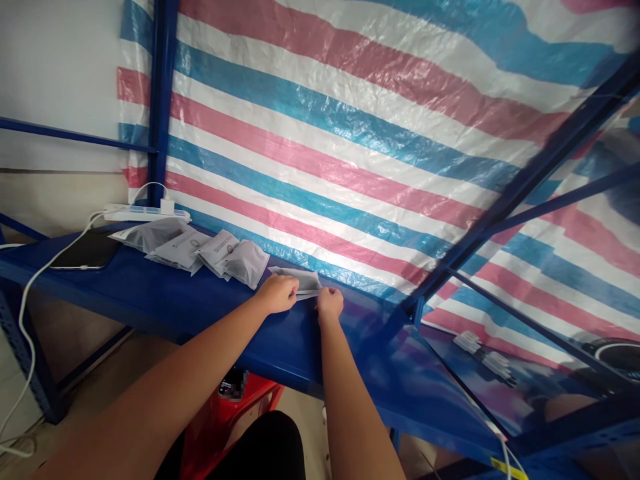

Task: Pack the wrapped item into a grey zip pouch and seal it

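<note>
A small grey-white plastic pouch point(306, 280) is on the blue shelf, between my hands. My left hand point(280, 294) is closed at the pouch's near left edge, knuckles up, and covers part of it. At the right corner, my right hand point(331, 303) pinches the pouch edge with curled fingers. What lies inside the pouch cannot be made out. Just to the left, several similar filled pouches point(247, 261) with dark printing lie in an overlapping row.
A white power strip point(145, 213) with a plugged-in cable is behind a dark tablet-like device point(86, 251) at the left. Striped plastic sheeting point(320, 133) hangs behind the blue shelf point(210, 293). A phone point(233, 385) rests on a red stool point(210, 427) below. White connectors point(467, 342) lie at right.
</note>
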### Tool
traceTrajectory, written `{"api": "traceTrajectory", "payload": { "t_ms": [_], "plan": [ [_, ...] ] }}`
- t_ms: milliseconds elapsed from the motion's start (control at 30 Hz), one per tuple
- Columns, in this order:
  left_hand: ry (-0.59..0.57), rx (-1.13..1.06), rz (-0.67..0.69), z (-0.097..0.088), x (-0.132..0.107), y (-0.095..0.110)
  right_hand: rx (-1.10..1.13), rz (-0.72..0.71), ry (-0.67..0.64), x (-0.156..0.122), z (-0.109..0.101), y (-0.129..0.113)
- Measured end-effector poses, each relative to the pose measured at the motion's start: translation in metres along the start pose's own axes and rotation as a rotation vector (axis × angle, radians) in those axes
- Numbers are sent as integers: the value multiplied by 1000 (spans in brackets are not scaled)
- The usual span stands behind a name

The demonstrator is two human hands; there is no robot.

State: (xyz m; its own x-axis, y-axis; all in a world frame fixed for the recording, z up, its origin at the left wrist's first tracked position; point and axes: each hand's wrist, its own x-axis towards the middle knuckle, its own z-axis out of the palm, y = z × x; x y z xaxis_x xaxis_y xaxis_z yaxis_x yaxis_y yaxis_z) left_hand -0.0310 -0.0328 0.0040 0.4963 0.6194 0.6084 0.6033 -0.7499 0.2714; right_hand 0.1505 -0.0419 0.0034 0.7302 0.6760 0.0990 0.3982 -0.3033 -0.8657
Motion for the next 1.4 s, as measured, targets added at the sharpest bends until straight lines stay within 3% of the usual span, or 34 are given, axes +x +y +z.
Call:
{"api": "traceTrajectory", "payload": {
  "t_ms": [400,533,600,700,767,833,933,1033,1133,1233,1333,1400],
  "plan": [
    [1,8,-6,2,-1,0,47,-9,-4,-1,-1,1],
    [23,13,-7,2,0,0,133,-93,-17,-3,1,1],
    [49,20,-3,3,1,0,258,-187,-88,-7,3,0],
    [102,30,4,4,2,0,449,-303,-333,-15,7,-4],
    [144,29,7,5,3,-1,477,-355,-477,-21,8,-6],
    [184,13,-4,5,4,-1,397,-426,-522,-26,7,-9],
    [225,-19,-21,3,5,0,193,-542,-465,-32,3,-11],
    [247,-60,1,0,4,4,33,-589,-315,-34,-1,-13],
    [242,-128,31,-3,3,7,-47,-528,-148,-30,-4,-12],
    [301,-208,6,0,4,4,-73,-390,-68,-21,-5,-8],
    [386,-211,-233,8,7,-7,-18,-239,-119,-13,-2,-3],
    [312,-166,-450,13,10,-16,131,-105,-200,-9,3,0]
  ]
}}
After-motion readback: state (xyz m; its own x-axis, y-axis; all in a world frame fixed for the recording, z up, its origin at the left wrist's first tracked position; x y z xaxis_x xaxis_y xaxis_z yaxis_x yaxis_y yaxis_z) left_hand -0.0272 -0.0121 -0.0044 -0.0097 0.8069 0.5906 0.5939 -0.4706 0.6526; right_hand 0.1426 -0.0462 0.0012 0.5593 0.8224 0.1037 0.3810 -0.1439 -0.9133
